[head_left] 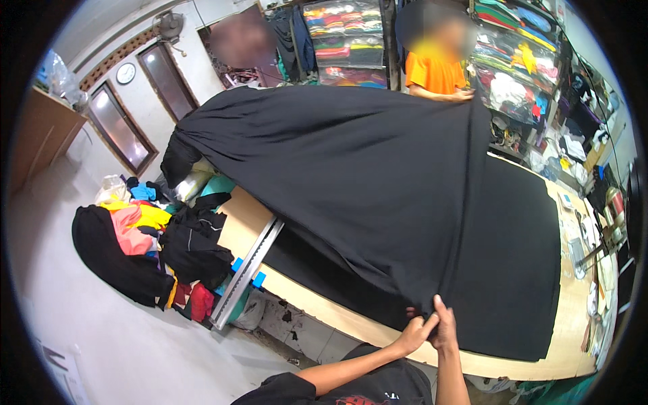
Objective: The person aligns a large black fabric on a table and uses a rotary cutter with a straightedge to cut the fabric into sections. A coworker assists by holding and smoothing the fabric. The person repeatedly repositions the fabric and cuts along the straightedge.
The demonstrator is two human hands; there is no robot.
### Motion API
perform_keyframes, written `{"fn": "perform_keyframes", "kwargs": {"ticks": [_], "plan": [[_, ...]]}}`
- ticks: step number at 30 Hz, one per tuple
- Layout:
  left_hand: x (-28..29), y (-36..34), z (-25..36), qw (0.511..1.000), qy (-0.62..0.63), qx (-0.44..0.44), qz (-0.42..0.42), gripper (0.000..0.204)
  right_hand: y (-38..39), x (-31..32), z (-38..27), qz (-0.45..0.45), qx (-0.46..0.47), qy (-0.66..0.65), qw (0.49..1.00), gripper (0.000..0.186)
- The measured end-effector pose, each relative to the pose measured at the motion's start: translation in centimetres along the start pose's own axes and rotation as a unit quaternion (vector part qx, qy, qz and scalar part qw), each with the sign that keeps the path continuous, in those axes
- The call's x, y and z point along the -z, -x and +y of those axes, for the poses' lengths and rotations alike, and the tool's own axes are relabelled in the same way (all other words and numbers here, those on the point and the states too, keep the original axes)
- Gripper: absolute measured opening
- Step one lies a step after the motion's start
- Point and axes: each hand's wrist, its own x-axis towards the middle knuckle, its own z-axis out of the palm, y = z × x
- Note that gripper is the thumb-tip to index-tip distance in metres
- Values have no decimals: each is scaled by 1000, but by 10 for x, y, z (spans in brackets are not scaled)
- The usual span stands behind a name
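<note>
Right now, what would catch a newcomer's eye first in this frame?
A huge black cloth billows over the long wooden table mid-frame, pinched at its near edge by the left hand and right hand. At the far end a person in an orange shirt holds the other edge. On the floor at left lies a heap of coloured garments.

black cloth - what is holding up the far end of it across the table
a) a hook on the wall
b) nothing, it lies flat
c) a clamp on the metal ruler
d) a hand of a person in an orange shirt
d: the black cloth billows above the table, its far edge gripped by the orange-shirted person's hand, while the left hand and right hand pinch the near edge.
</note>
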Motion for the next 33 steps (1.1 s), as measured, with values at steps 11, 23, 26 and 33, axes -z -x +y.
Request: {"fn": "perform_keyframes", "kwargs": {"ticks": [11, 23, 26, 33], "plan": [[-65, -62, -3, 909, 361, 181, -104, 88, 162, 186, -85, 348, 147, 118, 918, 87], [-83, -125, -31, 887, 81, -77, 447, 70, 204, 359, -154, 274, 66, 322, 904, 63], [-141, -102, -61, 867, -46, -77, 490, 79, 207, 389, -144, 247, 36, 456, 855, 64], [-287, -57, -91, 945, -235, -15, 228, 83, 209, 412, -143, 238, 35, 479, 844, 48]]}}
